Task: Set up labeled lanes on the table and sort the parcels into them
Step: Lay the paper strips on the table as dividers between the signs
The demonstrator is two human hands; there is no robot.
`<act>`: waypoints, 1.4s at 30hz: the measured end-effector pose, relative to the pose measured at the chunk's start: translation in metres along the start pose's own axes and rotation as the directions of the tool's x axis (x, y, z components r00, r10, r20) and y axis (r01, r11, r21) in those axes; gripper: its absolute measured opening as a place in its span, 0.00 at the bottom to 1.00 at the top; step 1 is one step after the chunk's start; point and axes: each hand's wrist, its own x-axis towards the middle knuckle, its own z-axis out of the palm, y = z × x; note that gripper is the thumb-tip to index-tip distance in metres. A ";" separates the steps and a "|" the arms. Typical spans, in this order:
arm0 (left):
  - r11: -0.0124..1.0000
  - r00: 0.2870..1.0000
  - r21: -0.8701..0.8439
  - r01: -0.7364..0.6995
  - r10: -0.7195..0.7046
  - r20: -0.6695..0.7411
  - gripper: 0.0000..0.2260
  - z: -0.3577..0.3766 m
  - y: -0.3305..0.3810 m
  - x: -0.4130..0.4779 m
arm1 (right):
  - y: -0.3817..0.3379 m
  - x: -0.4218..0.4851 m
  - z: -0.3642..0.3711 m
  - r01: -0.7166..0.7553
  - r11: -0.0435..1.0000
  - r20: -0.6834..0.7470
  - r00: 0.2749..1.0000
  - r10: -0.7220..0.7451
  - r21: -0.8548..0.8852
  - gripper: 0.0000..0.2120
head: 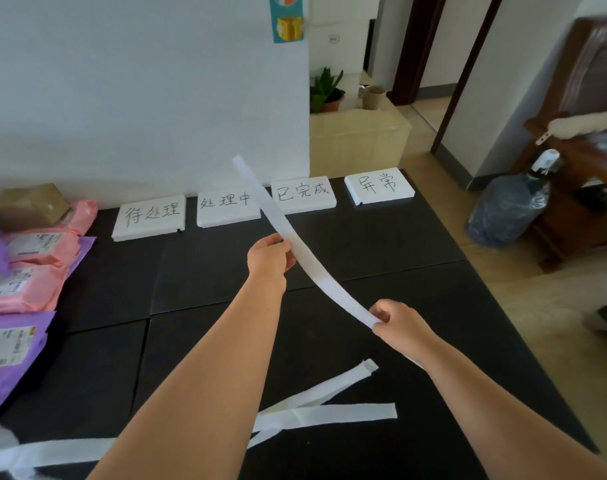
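Left hand (270, 256), right hand (397, 322) grip white strip (305, 254) — above table (381, 237).

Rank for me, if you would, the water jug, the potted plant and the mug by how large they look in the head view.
1. water jug, the largest
2. potted plant
3. mug, the smallest
The plant and the mug stand farther back than the jug, so this order holds for looks only.
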 end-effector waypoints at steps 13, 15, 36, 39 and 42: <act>0.946 0.985 0.284 -0.155 0.125 0.122 0.13 0.173 -0.036 0.022 | 0.077 0.069 -0.036 -0.024 0.945 -0.042 0.998 0.040 0.325 0.09; 0.945 0.984 0.288 -0.158 0.125 0.131 0.12 0.189 -0.040 0.030 | 0.082 0.081 -0.036 -0.032 0.926 -0.026 0.999 0.045 0.377 0.14; 0.604 0.934 0.754 -0.259 -0.042 0.354 0.21 0.196 -0.090 0.111 | 0.082 0.147 0.003 -0.178 0.887 0.113 0.983 0.143 0.426 0.27; 0.443 0.919 0.821 -0.360 0.019 0.393 0.21 0.190 -0.095 0.114 | 0.081 0.149 0.005 -0.144 0.922 0.071 0.989 0.127 0.359 0.26; 0.315 0.902 0.850 -0.422 0.055 0.428 0.22 0.184 -0.097 0.119 | 0.080 0.148 0.007 -0.093 0.974 -0.003 0.995 0.096 0.205 0.22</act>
